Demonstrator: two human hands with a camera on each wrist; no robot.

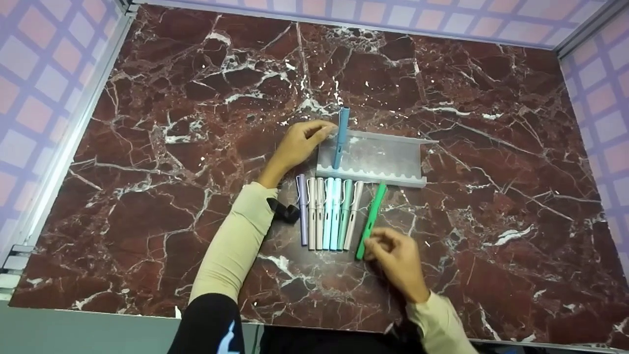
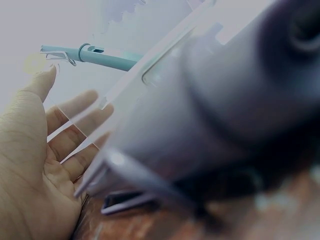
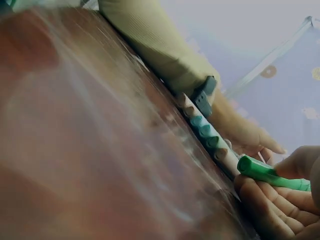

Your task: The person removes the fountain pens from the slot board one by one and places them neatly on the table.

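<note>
My left hand [image 1: 298,142] is at the left end of a clear pen rack [image 1: 378,152], fingers loosely extended. In the left wrist view several of its fingers show through the clear panel, and the thumb tip is close to a blue pen [image 2: 107,59]. That blue pen [image 1: 341,137] lies in the rack's leftmost notch. My right hand [image 1: 398,258] pinches the lower end of a green pen [image 1: 372,221] between thumb and fingers, just right of a row of pens. The green pen slants, its upper end near the rack's front edge.
Several pens lie side by side in front of the rack, from a purple pen [image 1: 302,211] to a grey-beige pen [image 1: 354,216]. They rest on a dark red marbled table [image 1: 491,221]. Checked panels [image 1: 44,88] border it at the back and sides.
</note>
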